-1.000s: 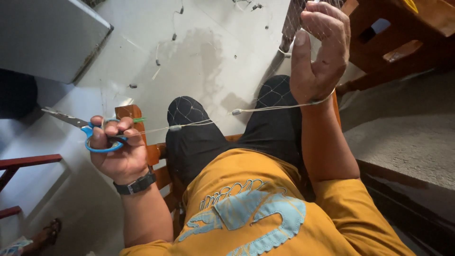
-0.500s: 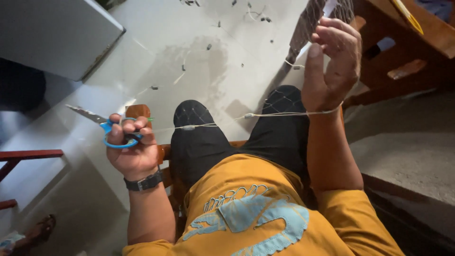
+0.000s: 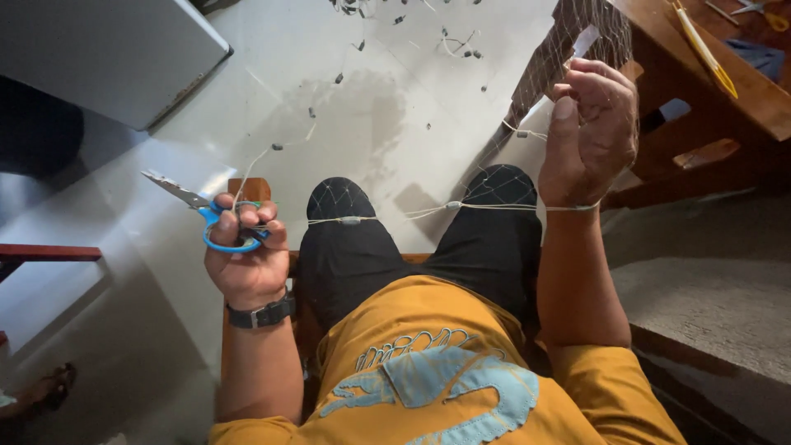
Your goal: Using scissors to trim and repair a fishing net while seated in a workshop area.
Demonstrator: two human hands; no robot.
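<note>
My left fingers [image 3: 247,216] are clenched on the blue scissors [image 3: 206,216] and one end of the cord [image 3: 387,217]. The cord runs level across both knees to my right hand [image 3: 589,136], whose fingers grip the net [image 3: 577,41], raised above.

Pale floor [image 3: 412,124]: dark scraps [image 3: 362,8], string bits [image 3: 457,41] scattered.

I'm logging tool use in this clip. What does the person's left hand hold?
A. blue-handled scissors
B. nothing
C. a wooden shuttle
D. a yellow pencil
A: the left hand grips blue-handled scissors, blades pointing up and left, while the right hand holds the netting.
</note>
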